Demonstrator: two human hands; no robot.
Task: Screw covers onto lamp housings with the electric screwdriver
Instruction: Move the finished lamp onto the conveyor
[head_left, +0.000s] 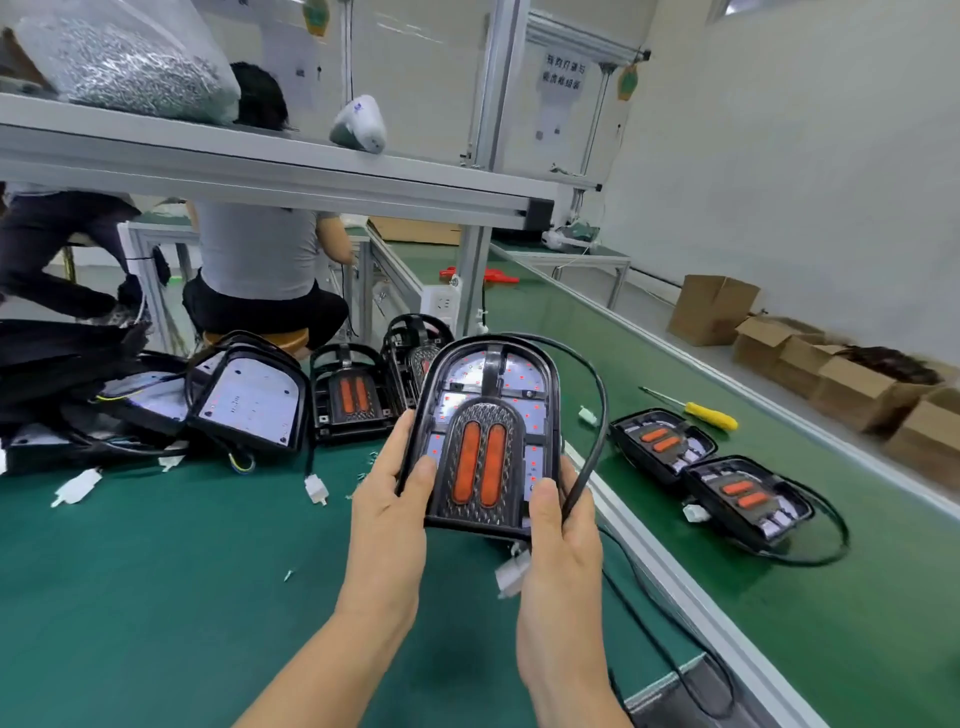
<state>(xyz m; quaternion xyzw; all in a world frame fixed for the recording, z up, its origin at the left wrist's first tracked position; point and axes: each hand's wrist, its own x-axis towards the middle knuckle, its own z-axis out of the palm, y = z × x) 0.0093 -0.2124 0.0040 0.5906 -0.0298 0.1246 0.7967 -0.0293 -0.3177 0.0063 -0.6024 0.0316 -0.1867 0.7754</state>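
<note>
The black arch-shaped plastic lamp housing (483, 431), with its dark textured cover carrying two orange oval lenses, is held up in the air above the green-matted desk (156, 561), tilted toward the camera, near the desk's right edge. The left hand (387, 512) holds its lower left side, thumb laid on the front face and the other fingers hidden behind. The right hand (558, 535) holds the lower right corner, thumb pressed on the front and fingers curled round the back, with the lamp's black cable (597, 415) passing between them and looping up round the right side. A white plug connector (513, 571) hangs just below the housing, beside the right palm.

Small loose screws (289, 574) lie scattered on the mat. Toward the desk's left edge sits a heap of open black housings with white LED boards (249, 400) and white connectors. Behind the held lamp, near the far edge, stand empty black covers with orange lenses (350, 392).

Right of the aluminium rail, on the green conveyor belt (779, 623), lie two finished lamps (706, 462), touching, with a yellow-handled screwdriver (709, 414) just beyond them. Cardboard boxes (831, 364) line the floor by the wall. A clear bag of screws (135, 62) rests on the overhead shelf, and another person in a grey shirt (260, 254) sits at the next station.
</note>
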